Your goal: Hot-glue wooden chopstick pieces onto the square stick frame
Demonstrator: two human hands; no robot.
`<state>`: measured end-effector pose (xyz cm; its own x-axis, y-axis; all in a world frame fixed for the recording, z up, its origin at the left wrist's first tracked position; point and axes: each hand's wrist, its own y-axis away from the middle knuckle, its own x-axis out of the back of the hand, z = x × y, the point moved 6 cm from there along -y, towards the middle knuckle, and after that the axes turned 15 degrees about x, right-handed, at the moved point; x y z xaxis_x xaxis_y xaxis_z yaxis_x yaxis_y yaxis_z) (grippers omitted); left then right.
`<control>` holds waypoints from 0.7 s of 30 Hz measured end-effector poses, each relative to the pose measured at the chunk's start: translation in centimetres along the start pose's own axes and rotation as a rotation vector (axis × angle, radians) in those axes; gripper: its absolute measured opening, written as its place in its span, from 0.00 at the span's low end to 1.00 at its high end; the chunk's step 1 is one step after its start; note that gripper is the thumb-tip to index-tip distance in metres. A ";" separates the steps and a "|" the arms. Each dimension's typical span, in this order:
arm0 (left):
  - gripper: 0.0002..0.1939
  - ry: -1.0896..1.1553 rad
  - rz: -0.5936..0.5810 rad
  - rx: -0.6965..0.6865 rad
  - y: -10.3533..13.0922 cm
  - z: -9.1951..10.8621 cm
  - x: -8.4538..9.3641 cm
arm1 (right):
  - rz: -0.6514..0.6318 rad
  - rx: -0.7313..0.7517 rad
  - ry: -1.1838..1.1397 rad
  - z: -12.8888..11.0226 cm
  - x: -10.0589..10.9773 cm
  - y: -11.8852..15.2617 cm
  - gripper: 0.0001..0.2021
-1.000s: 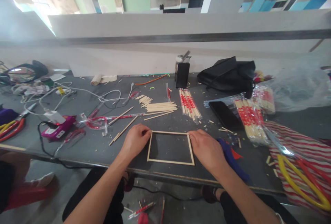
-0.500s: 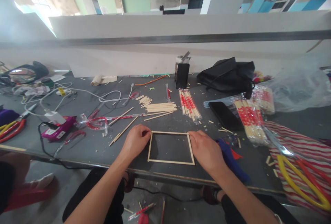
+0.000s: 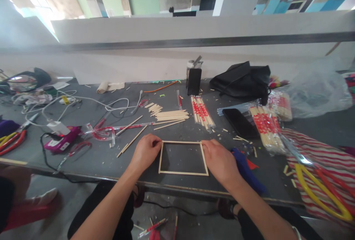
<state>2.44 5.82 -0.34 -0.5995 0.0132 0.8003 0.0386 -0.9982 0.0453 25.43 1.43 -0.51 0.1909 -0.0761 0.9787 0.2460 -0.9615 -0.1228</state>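
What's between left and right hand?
Head view: a rectangular pale wooden frame, dark grey tabletop inside; left hand and right hand hold its far corners.

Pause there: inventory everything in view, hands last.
Table: one, dark grey, throughout
Stick frame: one, pale, front centre
Loose sticks: many, pale, centre and left
Wrapped stick bundles: three, pale and red, right
Phones: two, black, back centre and right
Canister: one, greyish, back centre
Bag: one, black, back right
Plastic bag: one, clear, far right
Scissors: two, red and yellow handles, far left and right
Striped cloth: one, red and white, right
Crumpled item: one, blue, front right
Power strip: one, purple, left
Loose wrappers: several, clear-red, left
Cables: several, white and black, left
Left hand: one, bare, frame's far left corner
Right hand: one, bare, frame's far right corner
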 end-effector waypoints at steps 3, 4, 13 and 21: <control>0.09 -0.005 0.001 -0.004 0.0 0.1 0.0 | -0.005 0.001 -0.006 0.0 0.0 0.0 0.15; 0.09 -0.006 0.001 -0.004 0.1 0.1 -0.1 | -0.006 -0.002 -0.007 0.0 0.0 0.0 0.15; 0.09 -0.020 0.004 -0.007 0.1 0.1 0.1 | -0.006 -0.015 -0.014 0.1 0.0 0.1 0.16; 0.08 -0.022 0.003 -0.005 0.1 0.2 0.0 | -0.005 -0.013 -0.024 0.0 0.1 0.1 0.16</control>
<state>2.54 5.74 -0.20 -0.5816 0.0118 0.8134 0.0359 -0.9985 0.0401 25.49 1.32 -0.41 0.2119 -0.0649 0.9751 0.2351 -0.9651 -0.1154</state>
